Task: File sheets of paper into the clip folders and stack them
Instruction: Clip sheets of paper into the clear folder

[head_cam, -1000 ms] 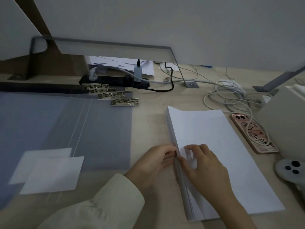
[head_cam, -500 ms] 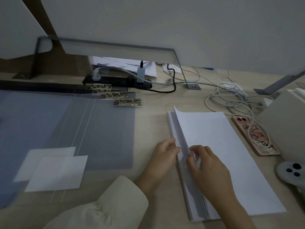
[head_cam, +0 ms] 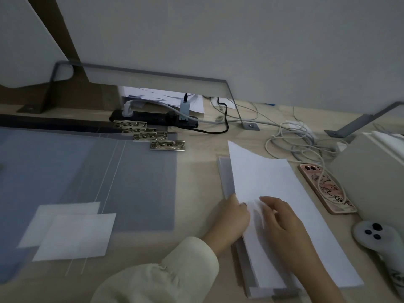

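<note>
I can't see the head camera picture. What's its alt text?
A person's left hand lifts the top sheets off a white paper stack on a desk, the right hand resting on them. Grey clip folders lie to the left, a phone to the right.

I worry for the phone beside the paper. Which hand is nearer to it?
Right. The right hand rests on the lifted sheets, left of the phone; the left hand holds their left edge, farther away.

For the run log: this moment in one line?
step: taking top sheets off paper stack | left hand: pinches their raised edge | right hand: rests on them | folders: untouched, beside stack
</note>
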`<action>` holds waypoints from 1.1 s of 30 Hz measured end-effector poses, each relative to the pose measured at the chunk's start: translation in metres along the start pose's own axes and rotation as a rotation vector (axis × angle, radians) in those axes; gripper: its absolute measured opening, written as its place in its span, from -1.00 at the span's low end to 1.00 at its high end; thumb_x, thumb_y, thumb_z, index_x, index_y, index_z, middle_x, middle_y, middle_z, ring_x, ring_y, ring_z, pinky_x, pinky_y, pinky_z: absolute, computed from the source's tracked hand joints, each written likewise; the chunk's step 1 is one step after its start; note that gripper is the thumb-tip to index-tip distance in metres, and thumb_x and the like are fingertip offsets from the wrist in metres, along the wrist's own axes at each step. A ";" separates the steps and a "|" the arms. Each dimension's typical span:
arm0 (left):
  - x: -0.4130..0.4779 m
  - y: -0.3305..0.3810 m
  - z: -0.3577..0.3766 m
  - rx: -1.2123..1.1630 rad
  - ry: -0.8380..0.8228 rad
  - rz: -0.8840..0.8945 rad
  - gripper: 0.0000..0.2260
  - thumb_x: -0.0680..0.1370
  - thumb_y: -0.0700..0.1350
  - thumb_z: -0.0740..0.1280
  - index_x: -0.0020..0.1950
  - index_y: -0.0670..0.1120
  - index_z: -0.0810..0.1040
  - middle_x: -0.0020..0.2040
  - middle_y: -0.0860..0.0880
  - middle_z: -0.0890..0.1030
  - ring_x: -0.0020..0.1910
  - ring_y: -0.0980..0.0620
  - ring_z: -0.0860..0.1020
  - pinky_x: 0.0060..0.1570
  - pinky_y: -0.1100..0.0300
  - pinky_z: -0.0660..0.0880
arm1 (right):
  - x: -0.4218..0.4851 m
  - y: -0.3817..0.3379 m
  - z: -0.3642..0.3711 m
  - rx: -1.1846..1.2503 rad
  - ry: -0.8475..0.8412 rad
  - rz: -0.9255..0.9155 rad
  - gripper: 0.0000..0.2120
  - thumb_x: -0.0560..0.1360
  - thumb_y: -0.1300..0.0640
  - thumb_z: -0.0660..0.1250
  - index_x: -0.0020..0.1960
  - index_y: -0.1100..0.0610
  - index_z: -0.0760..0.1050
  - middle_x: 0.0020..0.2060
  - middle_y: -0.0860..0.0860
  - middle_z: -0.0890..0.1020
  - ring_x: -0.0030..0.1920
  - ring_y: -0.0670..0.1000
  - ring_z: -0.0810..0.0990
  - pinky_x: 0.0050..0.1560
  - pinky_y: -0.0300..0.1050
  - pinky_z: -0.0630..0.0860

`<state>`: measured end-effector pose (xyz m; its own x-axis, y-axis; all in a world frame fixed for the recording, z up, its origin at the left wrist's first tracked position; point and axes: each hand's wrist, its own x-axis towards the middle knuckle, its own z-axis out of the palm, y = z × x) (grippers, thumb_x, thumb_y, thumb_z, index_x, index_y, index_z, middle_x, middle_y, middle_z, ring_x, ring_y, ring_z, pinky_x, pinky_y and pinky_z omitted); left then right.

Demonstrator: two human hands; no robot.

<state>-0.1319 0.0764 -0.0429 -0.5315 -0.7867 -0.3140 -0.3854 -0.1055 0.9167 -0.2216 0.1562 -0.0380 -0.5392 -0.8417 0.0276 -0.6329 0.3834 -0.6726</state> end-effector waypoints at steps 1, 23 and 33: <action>-0.001 0.001 -0.007 -0.032 0.014 0.015 -0.74 0.59 -0.17 0.08 0.23 -0.16 0.42 0.19 -0.14 0.53 -0.03 0.01 0.49 -0.04 0.30 0.43 | 0.001 0.001 -0.006 -0.010 0.035 0.011 -0.71 0.58 0.08 0.13 0.28 0.02 0.39 0.26 -0.05 0.46 0.22 -0.07 0.42 0.25 -0.17 0.31; -0.063 -0.092 -0.201 0.363 0.435 0.049 -0.46 0.62 -0.09 0.08 0.51 0.15 -0.12 0.20 -0.03 0.52 0.08 -0.04 0.53 -0.02 0.19 0.40 | 0.027 -0.083 0.102 0.197 -0.121 0.179 -0.64 0.53 0.24 0.18 0.32 0.07 0.31 -0.27 0.02 0.49 -0.31 -0.03 0.46 -0.33 -0.18 0.32; -0.044 -0.122 -0.203 0.740 0.478 0.196 -0.58 0.65 -0.03 -0.08 0.52 0.09 0.03 0.18 0.11 0.48 0.08 0.15 0.41 0.11 0.35 0.29 | 0.005 -0.134 0.030 -0.513 -0.301 -0.105 -0.63 0.56 -0.01 0.16 0.35 0.00 0.34 0.21 -0.02 0.49 0.16 -0.03 0.51 0.18 -0.17 0.42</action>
<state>0.0920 0.0003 -0.0910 -0.3322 -0.9357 0.1187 -0.7957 0.3456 0.4975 -0.1225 0.0888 0.0299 -0.3260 -0.9268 -0.1863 -0.9018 0.3640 -0.2331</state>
